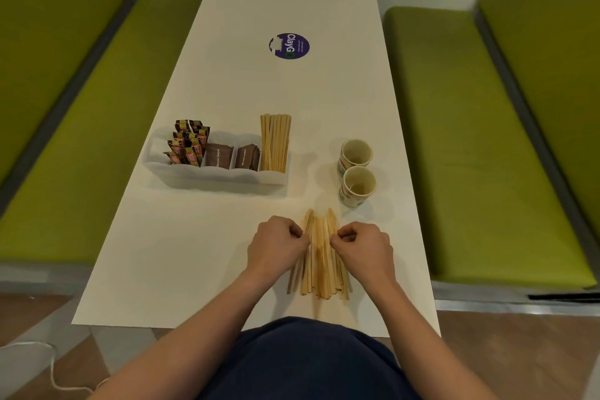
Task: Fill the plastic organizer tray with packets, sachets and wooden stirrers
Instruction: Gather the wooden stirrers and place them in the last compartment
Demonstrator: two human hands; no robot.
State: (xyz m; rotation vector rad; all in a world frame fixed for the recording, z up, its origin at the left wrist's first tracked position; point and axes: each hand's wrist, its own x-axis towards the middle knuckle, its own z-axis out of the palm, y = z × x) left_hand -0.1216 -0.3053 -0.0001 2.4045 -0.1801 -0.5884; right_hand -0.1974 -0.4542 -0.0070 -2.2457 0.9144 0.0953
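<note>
A translucent plastic organizer tray (207,177) stands on the white table, left of centre. Its left compartment holds several orange-and-brown packets (187,144), the two middle ones hold brown sugar sachets (232,156), and the right one holds upright wooden stirrers (275,141). A loose pile of wooden stirrers (321,261) lies flat near the front edge. My left hand (276,247) presses against the pile's left side with curled fingers. My right hand (360,248) pinches in from the pile's right side. Both hands touch the stirrers, which rest on the table.
Two paper cups (356,172) stand just right of the tray, close behind the pile. A round purple sticker (289,46) sits farther back on the table (194,269). Green bench seats flank both sides. A white cable lies on the floor at lower left.
</note>
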